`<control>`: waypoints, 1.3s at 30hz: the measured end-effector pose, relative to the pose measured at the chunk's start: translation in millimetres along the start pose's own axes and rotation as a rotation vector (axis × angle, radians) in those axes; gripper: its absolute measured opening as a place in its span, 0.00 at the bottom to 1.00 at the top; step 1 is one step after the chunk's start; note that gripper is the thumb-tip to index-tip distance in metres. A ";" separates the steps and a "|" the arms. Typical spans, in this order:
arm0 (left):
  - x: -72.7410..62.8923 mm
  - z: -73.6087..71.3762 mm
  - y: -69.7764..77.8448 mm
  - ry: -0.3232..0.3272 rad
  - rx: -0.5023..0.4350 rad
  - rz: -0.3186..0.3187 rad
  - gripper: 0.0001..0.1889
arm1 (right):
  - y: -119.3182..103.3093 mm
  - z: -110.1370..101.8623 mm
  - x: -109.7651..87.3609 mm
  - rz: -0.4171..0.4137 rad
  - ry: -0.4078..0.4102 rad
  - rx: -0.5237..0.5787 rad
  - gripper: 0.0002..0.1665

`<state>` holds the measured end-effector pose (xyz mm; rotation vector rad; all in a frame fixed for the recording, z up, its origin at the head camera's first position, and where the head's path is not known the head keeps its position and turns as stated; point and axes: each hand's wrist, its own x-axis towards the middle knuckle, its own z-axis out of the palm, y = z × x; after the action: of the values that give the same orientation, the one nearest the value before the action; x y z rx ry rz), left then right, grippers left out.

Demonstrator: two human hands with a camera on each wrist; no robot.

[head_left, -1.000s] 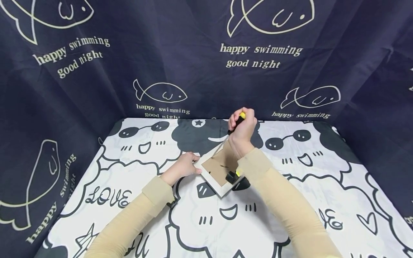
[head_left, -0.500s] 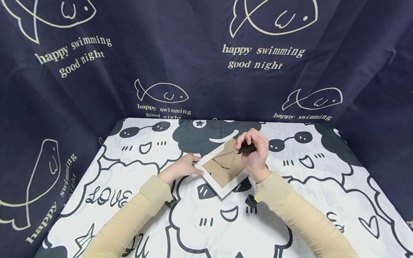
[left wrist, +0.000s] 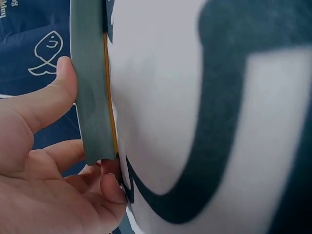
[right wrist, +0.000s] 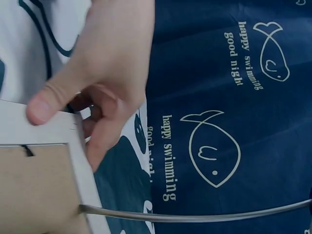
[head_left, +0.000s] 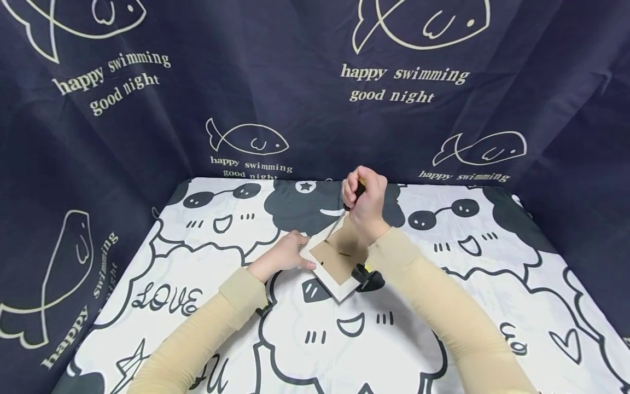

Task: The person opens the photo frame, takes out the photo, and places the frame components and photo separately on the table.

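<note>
A picture frame lies face down on the cloth, its white border (head_left: 326, 274) around a brown backing board (head_left: 333, 264). Its left corner is held by my left hand (head_left: 285, 253), thumb on top of the border in the right wrist view and other fingers along the outer edge. My right hand (head_left: 370, 203) is wrapped round the black and yellow handle of a screwdriver (head_left: 337, 223). The screwdriver slants down, and its metal tip meets the inner edge of the border, at the board. A small black tab (right wrist: 28, 150) sticks out over the board near the left thumb.
Under the frame a white cloth (head_left: 389, 345) with black cartoon drawings covers the table. Dark blue curtains (head_left: 315, 109) printed with fish stand behind it and at both sides. A black wrist device (head_left: 366, 278) hangs below the right sleeve, over the frame's near right edge.
My right hand swung down to the right, laying the screwdriver low, then rose back up and left, so the screwdriver stands steeper again. The left hand and the frame stay nearly still.
</note>
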<state>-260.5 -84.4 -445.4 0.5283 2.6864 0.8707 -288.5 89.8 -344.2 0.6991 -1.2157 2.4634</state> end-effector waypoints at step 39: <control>2.8 -2.0 -0.3 -0.016 0.047 0.009 0.40 | 39.3 10.8 74.8 0.413 0.326 -0.218 0.24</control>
<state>-263.8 -84.4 -444.4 0.5554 2.6981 0.8042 -366.2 61.9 -323.2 -0.0214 -1.5809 2.5606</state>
